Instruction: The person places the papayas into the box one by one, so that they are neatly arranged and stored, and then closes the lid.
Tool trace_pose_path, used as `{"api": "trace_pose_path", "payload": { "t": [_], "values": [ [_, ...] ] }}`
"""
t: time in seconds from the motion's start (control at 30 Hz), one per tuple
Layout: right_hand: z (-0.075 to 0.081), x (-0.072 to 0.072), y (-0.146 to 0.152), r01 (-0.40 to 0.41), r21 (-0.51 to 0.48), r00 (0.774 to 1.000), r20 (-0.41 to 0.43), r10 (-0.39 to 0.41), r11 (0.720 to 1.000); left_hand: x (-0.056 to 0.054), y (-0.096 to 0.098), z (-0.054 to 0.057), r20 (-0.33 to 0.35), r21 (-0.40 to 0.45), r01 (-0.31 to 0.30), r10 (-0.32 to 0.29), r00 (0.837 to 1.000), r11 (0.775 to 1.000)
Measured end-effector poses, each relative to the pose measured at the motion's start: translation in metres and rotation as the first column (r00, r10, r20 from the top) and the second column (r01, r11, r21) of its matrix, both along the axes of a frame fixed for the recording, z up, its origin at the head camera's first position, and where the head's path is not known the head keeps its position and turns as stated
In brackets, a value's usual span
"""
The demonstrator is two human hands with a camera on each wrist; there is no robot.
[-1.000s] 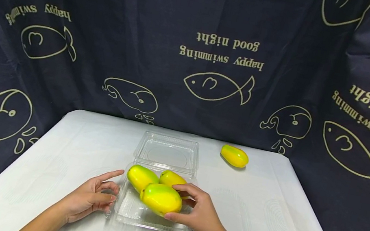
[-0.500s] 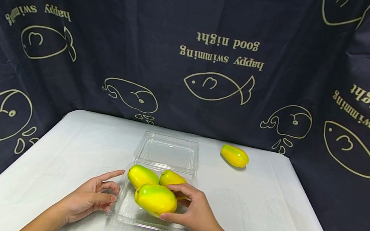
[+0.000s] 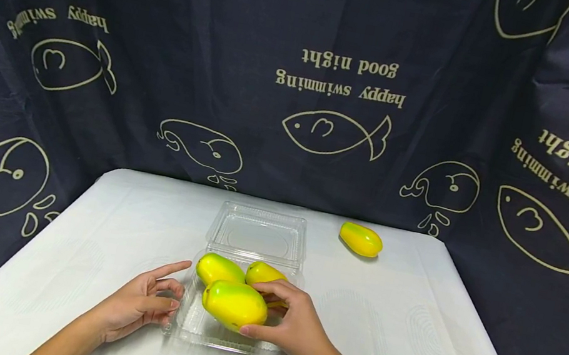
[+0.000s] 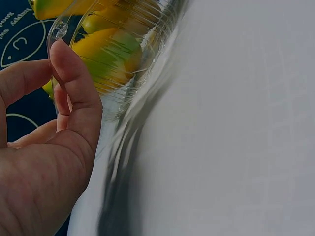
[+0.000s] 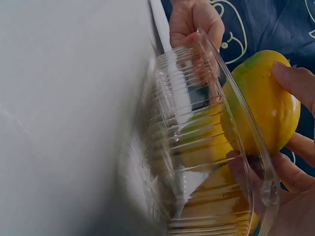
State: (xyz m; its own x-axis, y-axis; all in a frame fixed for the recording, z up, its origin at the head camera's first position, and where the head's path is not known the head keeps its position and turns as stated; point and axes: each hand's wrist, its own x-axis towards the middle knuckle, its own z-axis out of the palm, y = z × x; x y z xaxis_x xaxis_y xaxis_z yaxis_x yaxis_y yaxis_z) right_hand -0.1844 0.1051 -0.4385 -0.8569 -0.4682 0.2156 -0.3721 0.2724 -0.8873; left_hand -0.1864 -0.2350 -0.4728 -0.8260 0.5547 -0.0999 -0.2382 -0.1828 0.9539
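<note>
In the head view, my right hand [image 3: 289, 324] grips a yellow-green papaya [image 3: 234, 305] over the front part of a clear plastic box [image 3: 194, 332]. Its thumb and fingers lie around the fruit's right end, as the right wrist view also shows. Behind it in the box lie another papaya [image 3: 219, 269] on the left and one more papaya [image 3: 263, 272] at the back, partly hidden by the right hand. At the box's left edge, my left hand [image 3: 143, 306] has its index finger stretched out. The left wrist view shows its thumb [image 4: 74, 73] and a finger pinching the box rim.
The box's hinged lid [image 3: 259, 231] lies folded back, away from me. A separate papaya [image 3: 361, 240] rests near the far right of the white-covered table [image 3: 388, 303]. A dark curtain [image 3: 259, 59] with fish and whale drawings stands behind and at the sides.
My right hand has moved left and slightly with the papaya in its grip, bringing it further over the box. The left hand, box, and other papayas have stayed in place.
</note>
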Motion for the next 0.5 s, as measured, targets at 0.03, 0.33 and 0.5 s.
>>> {"api": "trace_pose_path", "payload": {
  "t": [0.03, 0.33, 0.5],
  "values": [
    [0.0, 0.0001, -0.0004, 0.0, -0.001, 1.0, -0.004, 0.0, 1.0, 0.0, 0.0, 0.0, 0.0, 0.002, 0.002, -0.002, 1.0, 1.0],
    [0.0005, 0.0002, -0.0046, -0.003, 0.019, 0.999, -0.034, 0.004, 1.0, 0.0001, -0.0004, 0.0001, 0.003, 0.004, 0.001, -0.001, 1.0, 1.0],
    [0.0015, 0.0003, -0.006, -0.007, 0.038, 0.999, -0.034, 0.008, 0.999, -0.0001, -0.0003, 0.0001, 0.004, 0.006, 0.003, -0.003, 1.0, 1.0]
  ]
}}
